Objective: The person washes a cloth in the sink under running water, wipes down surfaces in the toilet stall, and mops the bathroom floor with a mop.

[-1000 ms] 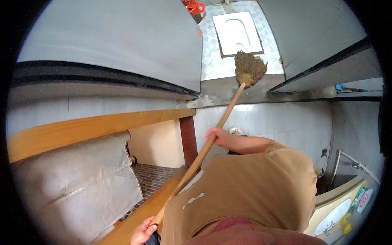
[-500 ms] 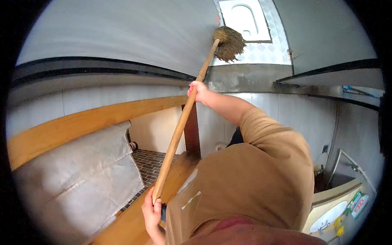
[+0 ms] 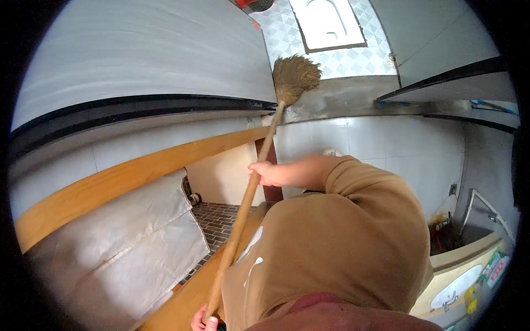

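Note:
A long-handled broom [image 3: 240, 223] with a brown, fan-shaped bristle head [image 3: 295, 77] runs diagonally through the head view. Its bristles rest by the left door edge, over the grey sill [image 3: 348, 91] and the border of the tiled floor. My right hand [image 3: 264, 173] is closed around the middle of the wooden handle. Lower down, at the handle's end, my left hand [image 3: 204, 320] grips it, partly cut off by the bottom of the view.
Beyond the sill, a white squat toilet [image 3: 326, 25] is set in patterned tiles. Grey panels [image 3: 154, 49] stand on both sides. A wooden beam [image 3: 138, 151] and a pale sheet [image 3: 132, 243] lie to the left. At lower right is a washbasin [image 3: 457, 287].
The broom has been drawn back towards me, its head moving from beside the toilet to the sill. Both hands have moved back with the handle.

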Demonstrator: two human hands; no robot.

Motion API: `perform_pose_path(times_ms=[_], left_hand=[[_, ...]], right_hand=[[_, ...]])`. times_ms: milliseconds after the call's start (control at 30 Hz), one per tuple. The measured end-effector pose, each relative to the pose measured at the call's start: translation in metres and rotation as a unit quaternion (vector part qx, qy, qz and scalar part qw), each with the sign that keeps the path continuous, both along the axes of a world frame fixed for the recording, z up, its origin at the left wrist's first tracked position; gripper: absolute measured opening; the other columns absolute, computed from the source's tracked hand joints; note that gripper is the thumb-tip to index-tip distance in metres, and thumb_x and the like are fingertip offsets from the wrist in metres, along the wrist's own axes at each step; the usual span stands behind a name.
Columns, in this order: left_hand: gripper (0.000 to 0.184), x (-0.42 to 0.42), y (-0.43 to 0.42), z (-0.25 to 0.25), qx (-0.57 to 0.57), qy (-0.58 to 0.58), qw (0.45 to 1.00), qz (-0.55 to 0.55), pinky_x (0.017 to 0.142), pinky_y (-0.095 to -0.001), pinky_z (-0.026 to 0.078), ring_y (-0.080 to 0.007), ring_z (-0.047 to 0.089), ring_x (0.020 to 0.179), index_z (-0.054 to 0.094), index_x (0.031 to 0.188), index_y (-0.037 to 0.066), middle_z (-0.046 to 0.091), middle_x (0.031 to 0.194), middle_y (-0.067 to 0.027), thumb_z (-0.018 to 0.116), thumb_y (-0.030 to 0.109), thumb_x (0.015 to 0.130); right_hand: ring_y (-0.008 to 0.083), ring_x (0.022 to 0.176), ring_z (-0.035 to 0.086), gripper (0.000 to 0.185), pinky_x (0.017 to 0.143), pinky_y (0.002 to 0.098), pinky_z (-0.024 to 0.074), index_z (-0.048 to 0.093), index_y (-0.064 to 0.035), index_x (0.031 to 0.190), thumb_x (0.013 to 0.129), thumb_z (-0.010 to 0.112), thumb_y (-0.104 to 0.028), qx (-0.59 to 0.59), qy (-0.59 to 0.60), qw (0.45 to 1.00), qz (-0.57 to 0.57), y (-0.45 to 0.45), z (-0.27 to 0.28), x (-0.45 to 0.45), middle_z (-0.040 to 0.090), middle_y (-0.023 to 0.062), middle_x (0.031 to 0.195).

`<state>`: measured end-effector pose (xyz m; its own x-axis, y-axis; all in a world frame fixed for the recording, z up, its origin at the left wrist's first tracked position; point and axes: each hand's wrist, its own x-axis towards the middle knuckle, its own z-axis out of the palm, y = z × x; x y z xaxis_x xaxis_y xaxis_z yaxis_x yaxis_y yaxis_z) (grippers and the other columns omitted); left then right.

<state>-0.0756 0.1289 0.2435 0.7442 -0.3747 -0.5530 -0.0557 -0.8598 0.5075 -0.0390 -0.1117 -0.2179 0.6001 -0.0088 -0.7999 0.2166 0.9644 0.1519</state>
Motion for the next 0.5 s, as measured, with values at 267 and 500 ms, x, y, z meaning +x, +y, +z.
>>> perform_pose_path(times_ms=[267, 500], left_hand=[[0.038, 0.031, 0.025, -0.003, -0.010, -0.030, 0.995, -0.097, 0.079, -0.0339, 0.044, -0.0178, 0.054, 0.093, 0.047, 0.117, 0.002, 0.054, 0.108, -0.0121, 0.053, 0.022, 0.086], [0.037, 0.047, 0.051, -0.059, -0.093, -0.010, 0.994, 0.056, 0.073, -0.0357, 0.047, -0.0205, 0.058, 0.085, 0.050, 0.113, -0.002, 0.059, 0.099, -0.0137, 0.050, 0.025, 0.088]], right_hand=[[0.0225, 0.076, 0.059, 0.029, 0.064, 0.0391, 0.0534, 0.047, -0.0033, 0.099, 0.075, 0.063, -0.010, -0.102, -0.032, 0.993, 0.058, 0.001, -0.029, -0.014, 0.055, 0.0099, 0.088], [0.0260, 0.076, 0.059, 0.039, 0.063, 0.0450, 0.0545, 0.042, 0.0017, 0.102, 0.074, 0.065, -0.010, -0.243, 0.070, 0.957, 0.140, 0.002, -0.029, 0.006, 0.052, 0.0129, 0.093]])
